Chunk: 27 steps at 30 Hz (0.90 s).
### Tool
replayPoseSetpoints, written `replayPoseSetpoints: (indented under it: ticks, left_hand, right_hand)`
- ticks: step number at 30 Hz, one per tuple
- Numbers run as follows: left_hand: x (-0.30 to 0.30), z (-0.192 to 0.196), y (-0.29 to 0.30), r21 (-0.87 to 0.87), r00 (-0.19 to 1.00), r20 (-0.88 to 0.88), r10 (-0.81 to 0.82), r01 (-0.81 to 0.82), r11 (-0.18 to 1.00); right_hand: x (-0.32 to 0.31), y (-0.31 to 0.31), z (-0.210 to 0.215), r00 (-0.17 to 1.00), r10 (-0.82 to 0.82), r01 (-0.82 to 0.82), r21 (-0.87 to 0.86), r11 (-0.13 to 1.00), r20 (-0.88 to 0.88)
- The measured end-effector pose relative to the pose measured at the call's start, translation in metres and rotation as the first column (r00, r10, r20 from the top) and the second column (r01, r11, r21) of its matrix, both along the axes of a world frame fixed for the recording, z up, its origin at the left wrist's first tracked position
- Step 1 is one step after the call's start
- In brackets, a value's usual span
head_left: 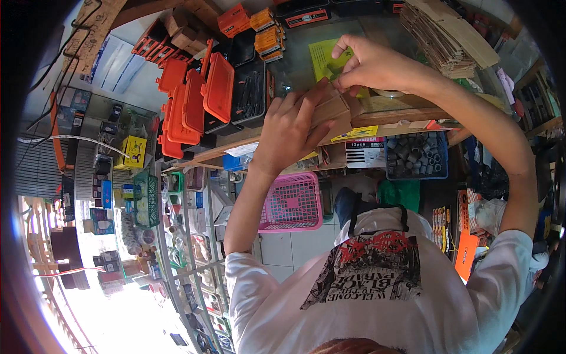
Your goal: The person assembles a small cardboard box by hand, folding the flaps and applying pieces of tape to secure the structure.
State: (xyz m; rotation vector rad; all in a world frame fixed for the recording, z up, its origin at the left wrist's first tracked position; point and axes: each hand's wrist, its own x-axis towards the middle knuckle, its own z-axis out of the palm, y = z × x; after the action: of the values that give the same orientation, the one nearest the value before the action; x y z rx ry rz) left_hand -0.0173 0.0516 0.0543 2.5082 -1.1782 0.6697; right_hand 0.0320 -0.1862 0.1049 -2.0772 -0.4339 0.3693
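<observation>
My left hand (292, 127) holds a small brown cardboard box (337, 111) against the edge of a glass counter (306, 50), fingers wrapped over its side. My right hand (368, 62) pinches the box's upper flap from above, just over a yellow sheet of paper (323, 58) lying on the counter. Both forearms reach up from my white printed T-shirt (377, 283) at the bottom of the view.
Open orange tool cases (197, 100) stand on the counter's left. A stack of flat cardboard (448, 35) lies at the back right. Below the counter are a pink plastic basket (293, 202), a blue crate of dark cylinders (417, 154) and glass shelves (188, 236) of small goods.
</observation>
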Motion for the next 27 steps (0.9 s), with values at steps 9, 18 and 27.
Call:
replayPoseSetpoints:
  ticks: [9, 18, 27]
  left_hand:
    - [0.000, 0.005, -0.003, 0.020, 1.000, -0.019, -0.015, 0.016, 1.000]
    - [0.003, 0.001, -0.002, 0.044, 0.999, 0.017, -0.032, 0.031, 0.999]
    - [0.002, 0.000, -0.001, 0.031, 1.000, 0.004, -0.022, 0.022, 0.999]
  right_hand:
    - [0.006, -0.003, -0.006, 0.998, -0.010, 0.013, 0.049, 0.999, -0.066]
    - [0.010, 0.000, 0.002, 0.991, 0.045, -0.044, 0.008, 0.999, -0.127]
    - [0.009, 0.000, 0.009, 0.985, 0.032, -0.038, -0.026, 0.999, -0.172]
